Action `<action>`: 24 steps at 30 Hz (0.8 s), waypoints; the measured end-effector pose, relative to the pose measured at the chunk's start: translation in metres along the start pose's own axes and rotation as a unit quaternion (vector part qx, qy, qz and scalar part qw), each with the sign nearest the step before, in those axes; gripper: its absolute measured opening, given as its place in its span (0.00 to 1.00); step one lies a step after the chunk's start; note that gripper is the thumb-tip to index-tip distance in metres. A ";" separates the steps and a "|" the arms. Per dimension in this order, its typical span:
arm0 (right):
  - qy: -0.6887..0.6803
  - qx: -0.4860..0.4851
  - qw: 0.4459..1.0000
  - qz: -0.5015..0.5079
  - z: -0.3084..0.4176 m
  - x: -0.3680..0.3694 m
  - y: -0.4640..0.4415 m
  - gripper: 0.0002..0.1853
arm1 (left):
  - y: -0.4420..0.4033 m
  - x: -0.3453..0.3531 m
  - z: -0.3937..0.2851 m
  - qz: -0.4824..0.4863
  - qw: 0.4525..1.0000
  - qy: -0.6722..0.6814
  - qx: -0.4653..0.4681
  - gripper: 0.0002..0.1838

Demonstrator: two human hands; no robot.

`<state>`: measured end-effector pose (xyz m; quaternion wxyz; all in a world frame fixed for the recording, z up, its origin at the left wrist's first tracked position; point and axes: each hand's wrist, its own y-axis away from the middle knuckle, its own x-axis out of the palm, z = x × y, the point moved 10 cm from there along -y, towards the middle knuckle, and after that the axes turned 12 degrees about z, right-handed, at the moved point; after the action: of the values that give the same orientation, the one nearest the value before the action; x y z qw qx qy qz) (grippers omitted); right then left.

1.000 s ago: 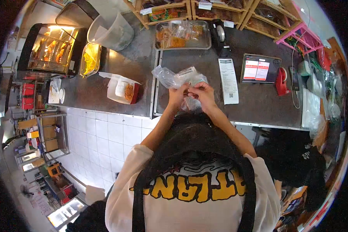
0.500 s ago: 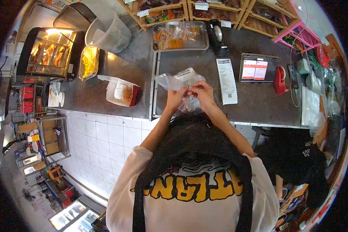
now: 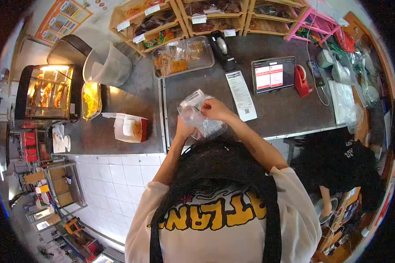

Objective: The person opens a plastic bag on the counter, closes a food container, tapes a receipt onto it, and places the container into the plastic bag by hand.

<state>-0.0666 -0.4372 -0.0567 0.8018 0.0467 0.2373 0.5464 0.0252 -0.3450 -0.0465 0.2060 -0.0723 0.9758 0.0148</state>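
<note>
In front of my chest a crumpled clear plastic bag (image 3: 189, 115) is held over the dark counter. My left hand (image 3: 185, 128) is closed round the bag's left side, its fingers partly hidden by the film. My right hand (image 3: 216, 109) pinches the upper right edge of the bag with bent fingers. A small printed paper slip (image 3: 196, 97) shows at the bag's upper end; whether it lies inside or behind is unclear. More clear plastic (image 3: 210, 128) hangs below my right hand. A long printed receipt (image 3: 241, 95) lies just right of my hands.
An open food box (image 3: 131, 128) stands left on the counter (image 3: 158, 103). Behind are a metal tray (image 3: 205, 59) of packets, a black printer (image 3: 223, 50), a tablet (image 3: 274, 75), a red tape dispenser (image 3: 303, 82) and wicker racks (image 3: 215, 24). Another person (image 3: 338, 162) is at the right.
The view has shifted, with the counter items moving left. My hands, earlier close together at the bag, are now farther apart, and the bag hangs more open between them.
</note>
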 end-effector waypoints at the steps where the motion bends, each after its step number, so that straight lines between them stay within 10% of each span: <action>1: -0.001 0.000 1.000 -0.004 0.000 0.001 0.000 0.07 | -0.001 0.002 -0.009 0.011 0.998 -0.055 0.039 0.10; 5: -0.012 -0.001 0.996 -0.085 -0.008 0.002 -0.005 0.06 | -0.005 0.005 0.014 0.013 1.000 0.002 0.000 0.10; 8: -0.216 0.043 0.969 -0.110 -0.024 0.005 0.001 0.08 | -0.001 0.021 -0.018 0.054 0.951 -0.267 0.144 0.09; 10: -0.364 0.064 0.925 -0.085 -0.012 0.014 0.012 0.10 | 0.008 -0.004 0.008 -0.059 0.990 0.072 -0.102 0.10; 12: -0.571 0.046 0.815 -0.084 0.008 0.024 0.025 0.10 | 0.007 -0.001 -0.006 -0.081 0.972 0.195 -0.102 0.13; 16: -0.502 0.042 0.858 -0.098 -0.008 0.026 0.024 0.09 | 0.013 -0.003 0.021 -0.116 0.938 0.279 -0.169 0.08; 21: -0.033 -0.076 0.966 -0.246 0.010 0.009 0.048 0.05 | 0.006 -0.001 0.015 -0.148 0.932 0.286 -0.166 0.03; 24: -0.103 -0.050 0.973 -0.201 -0.023 0.019 0.035 0.04 | 0.003 0.003 0.015 -0.176 0.929 0.299 -0.132 0.03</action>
<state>-0.1008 -0.4101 -0.0711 0.9167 0.0138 0.1300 0.3777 0.0277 -0.3414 -0.0620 -0.1077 -0.2701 0.9531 0.0843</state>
